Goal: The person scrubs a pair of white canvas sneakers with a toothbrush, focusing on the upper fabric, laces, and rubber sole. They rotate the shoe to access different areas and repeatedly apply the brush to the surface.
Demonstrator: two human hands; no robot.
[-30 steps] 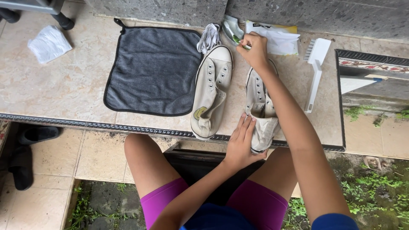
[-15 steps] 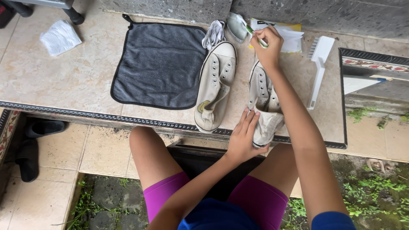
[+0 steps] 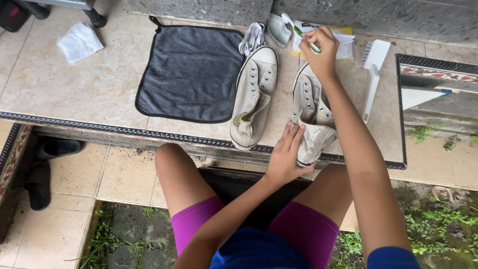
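**Fingers on shoe and toothbrush**

Fingers (image 3: 293,137) of the left hand (image 3: 285,158) are lying flat and together on the near end of the right shoe (image 3: 312,113). Right hand (image 3: 321,50) is pinching a toothbrush (image 3: 298,31) above the shoe's far end, beside the other shoe (image 3: 253,94).

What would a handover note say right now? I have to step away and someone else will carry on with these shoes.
Left hand: flat on the heel end of the right-side white shoe, steadying it at the ledge edge.
Right hand: closed on a small green-and-white brush, raised above that shoe's toe.
The other white shoe lies beside it, next to the dark grey cloth.
Loose white laces sit above it; a white scrubbing brush lies to the right.
Done: laces are out of both shoes.
Left: how much brushing is done cannot be told.
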